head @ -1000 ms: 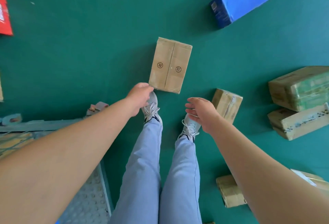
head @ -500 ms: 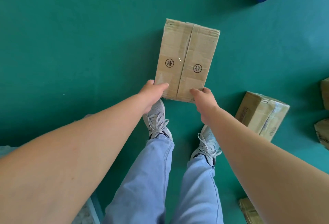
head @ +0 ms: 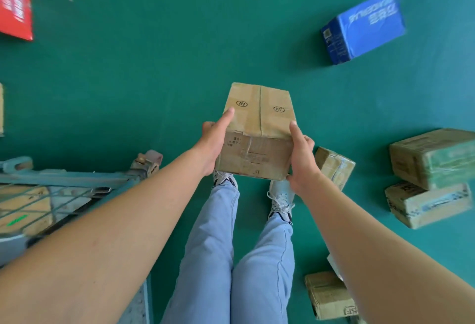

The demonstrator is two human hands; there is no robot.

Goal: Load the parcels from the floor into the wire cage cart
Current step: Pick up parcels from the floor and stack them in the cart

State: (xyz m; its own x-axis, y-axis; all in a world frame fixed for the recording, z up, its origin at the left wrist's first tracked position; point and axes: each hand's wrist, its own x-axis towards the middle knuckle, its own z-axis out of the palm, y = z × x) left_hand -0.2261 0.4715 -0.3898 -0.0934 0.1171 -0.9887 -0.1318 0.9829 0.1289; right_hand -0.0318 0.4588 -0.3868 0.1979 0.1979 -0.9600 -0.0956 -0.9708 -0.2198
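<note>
A brown cardboard parcel (head: pixel 258 128) with two round "AV" stamps is up off the green floor, above my shoes. My left hand (head: pixel 214 139) grips its left side, thumb lying on the top face. My right hand (head: pixel 300 155) grips its right side, thumb on the top edge. The wire cage cart (head: pixel 64 187) stands at the lower left, with a cardboard parcel (head: pixel 23 208) visible behind its wire mesh.
On the floor lie a blue parcel (head: pixel 365 25) at the upper right, a red one (head: pixel 15 4) at the upper left, a small brown box (head: pixel 334 166) by my right foot, two taped boxes (head: pixel 431 179) at the right edge and another (head: pixel 329 295) at the bottom right.
Both hands closed on the near end of the AV parcel on the floor and have lifted it off the ground. The view has pulled back up, showing the cart again.
</note>
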